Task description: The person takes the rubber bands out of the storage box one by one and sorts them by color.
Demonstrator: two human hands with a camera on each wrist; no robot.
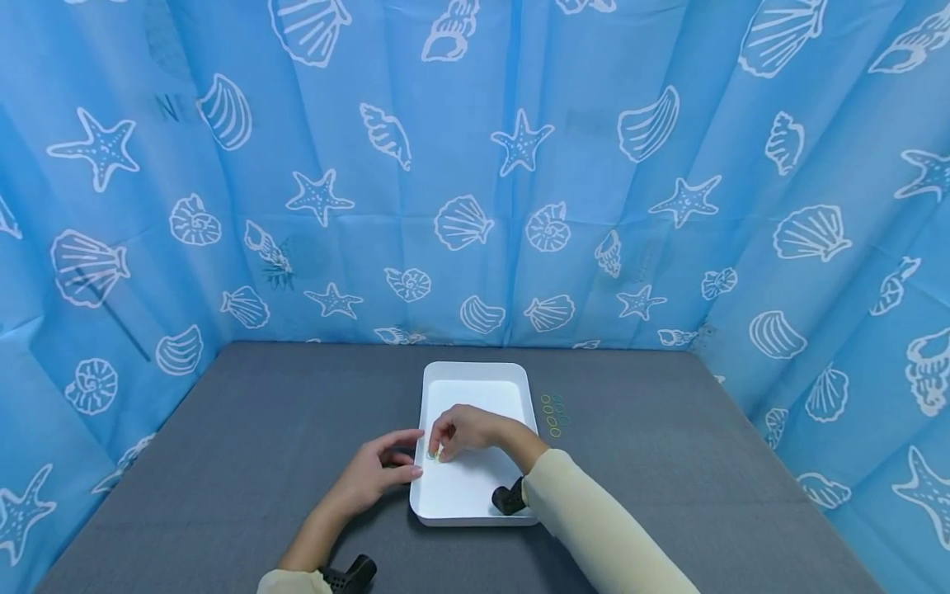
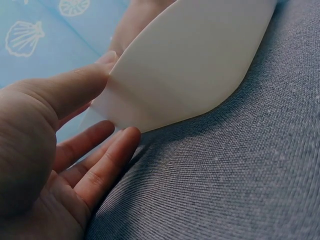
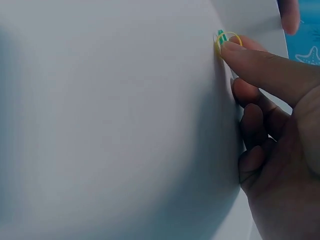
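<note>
My right hand (image 1: 466,431) is inside the white tray (image 1: 475,487), near its left wall. In the right wrist view its thumb and index finger pinch a thin yellow ring (image 3: 217,48), possibly a rubber band. A small green piece (image 3: 222,36) shows at the same fingertips; its full shape is hidden. The other fingers of that hand curl near the tray floor. My left hand (image 1: 377,470) rests against the outside of the left wall, thumb and fingers apart. In the left wrist view its thumb lies at the rim and the fingertips touch lower on the wall.
Several thin yellow rings (image 1: 547,409) and green rings (image 1: 561,408) lie in two columns on the grey cloth (image 1: 653,462), just right of the tray. A blue curtain (image 1: 475,181) with white shells and starfish hangs behind and along the sides of the table.
</note>
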